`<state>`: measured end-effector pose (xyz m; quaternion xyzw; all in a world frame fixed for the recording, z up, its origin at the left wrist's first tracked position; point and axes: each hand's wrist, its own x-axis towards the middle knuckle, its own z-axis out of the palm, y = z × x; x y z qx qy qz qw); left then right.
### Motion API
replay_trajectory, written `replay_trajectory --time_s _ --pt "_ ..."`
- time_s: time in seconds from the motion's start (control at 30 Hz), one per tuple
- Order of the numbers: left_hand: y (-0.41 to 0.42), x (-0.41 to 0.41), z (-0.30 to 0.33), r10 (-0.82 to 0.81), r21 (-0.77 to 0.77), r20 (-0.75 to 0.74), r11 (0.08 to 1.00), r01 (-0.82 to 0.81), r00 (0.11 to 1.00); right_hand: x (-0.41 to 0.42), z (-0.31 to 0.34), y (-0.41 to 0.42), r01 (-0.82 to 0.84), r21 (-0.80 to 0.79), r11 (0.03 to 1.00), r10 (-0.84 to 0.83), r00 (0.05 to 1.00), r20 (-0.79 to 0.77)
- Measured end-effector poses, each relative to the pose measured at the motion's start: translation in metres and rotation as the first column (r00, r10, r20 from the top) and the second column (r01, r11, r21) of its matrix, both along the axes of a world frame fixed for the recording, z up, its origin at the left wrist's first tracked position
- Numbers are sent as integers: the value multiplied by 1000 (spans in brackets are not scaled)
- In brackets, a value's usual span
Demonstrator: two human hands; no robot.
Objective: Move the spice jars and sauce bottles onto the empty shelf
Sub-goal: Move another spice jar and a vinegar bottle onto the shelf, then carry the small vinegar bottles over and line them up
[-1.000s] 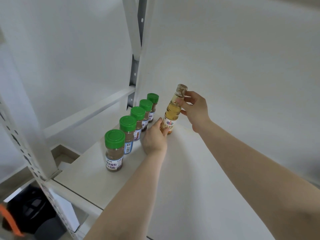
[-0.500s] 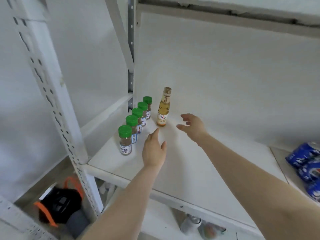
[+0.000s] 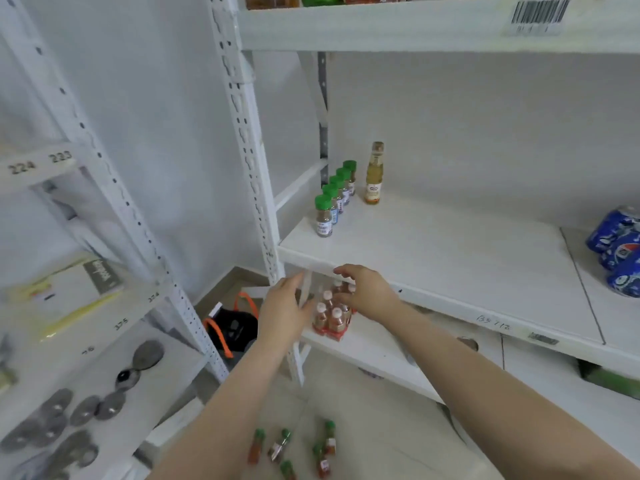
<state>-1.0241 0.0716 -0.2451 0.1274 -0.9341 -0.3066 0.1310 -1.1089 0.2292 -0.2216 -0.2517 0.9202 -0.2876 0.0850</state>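
Five green-capped spice jars [image 3: 335, 197] and a sauce bottle [image 3: 374, 174] stand far left on the shelf [image 3: 450, 258]. Below its edge, left hand [image 3: 284, 311] and right hand [image 3: 369, 294], fingers loosely spread, flank white-capped bottles [image 3: 330, 315]; whether they touch them I cannot tell.

On the left-hand rack [image 3: 38, 164], the upper shelf edge carries the numbers "224" and "233". Lower on that rack, a rail shows "375". A barcode sticker [image 3: 538, 12] sits on the top shelf edge of the main rack, its digits blurred. Handwritten marks on the middle shelf's [image 3: 450, 258] front edge and the jar labels are unreadable.
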Motion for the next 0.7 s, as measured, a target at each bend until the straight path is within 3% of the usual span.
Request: replay_trajectory --time_s 0.17,0.33,0.7 --pt "-15 100 4 197 10 17 980 -198 980 78 -4 -32 -242 66 968 244 970 -20" --pt "-18 213 -2 413 -42 133 911 -411 901 160 -8 -56 -439 108 892 440 898 9" --pt "-31 490 -27 729 -36 327 645 -763 601 363 -37 -111 -759 211 616 754 646 119"
